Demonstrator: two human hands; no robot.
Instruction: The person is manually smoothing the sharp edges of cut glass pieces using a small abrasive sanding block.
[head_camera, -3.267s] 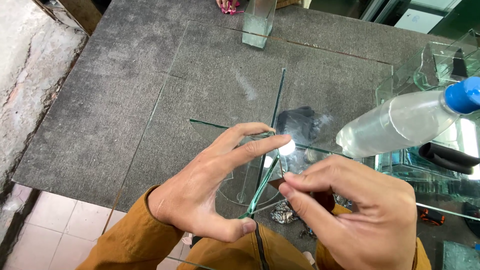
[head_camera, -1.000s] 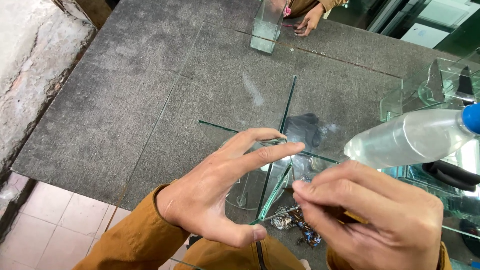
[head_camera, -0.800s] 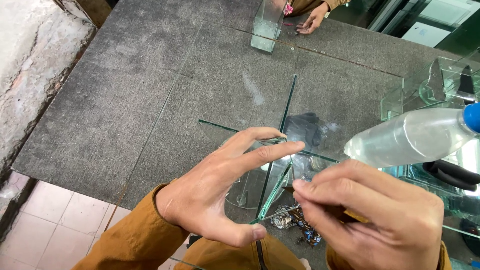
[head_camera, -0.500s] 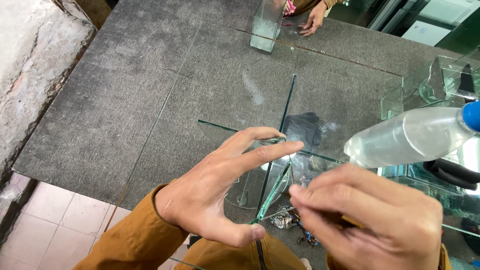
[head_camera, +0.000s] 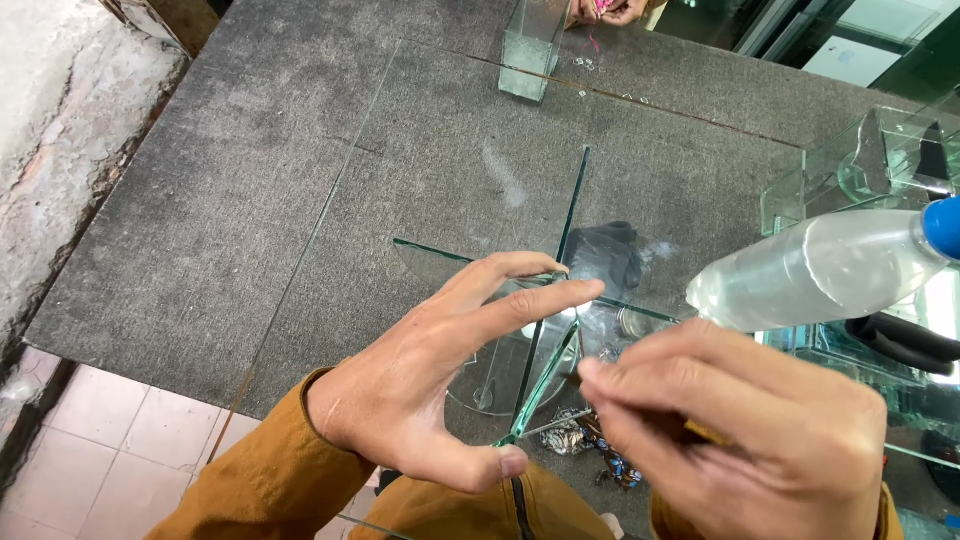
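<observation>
The grey felt-covered table (head_camera: 250, 200) carries everything. At its right edge stands an open glass box (head_camera: 850, 170) with glass pieces inside. A clear plastic bottle (head_camera: 810, 270) with a blue cap lies on its side there, looking nearly empty. At the far edge stands a narrow glass container (head_camera: 530, 45); I cannot tell what it holds. My left hand (head_camera: 430, 380) is spread, thumb and fingertips braced on the upright glass pane (head_camera: 545, 365) near the table's near edge. My right hand (head_camera: 740, 430) pinches shut on a thin tool (head_camera: 578, 381) at that pane's edge. Small crumpled wrappers (head_camera: 580, 440) lie below.
</observation>
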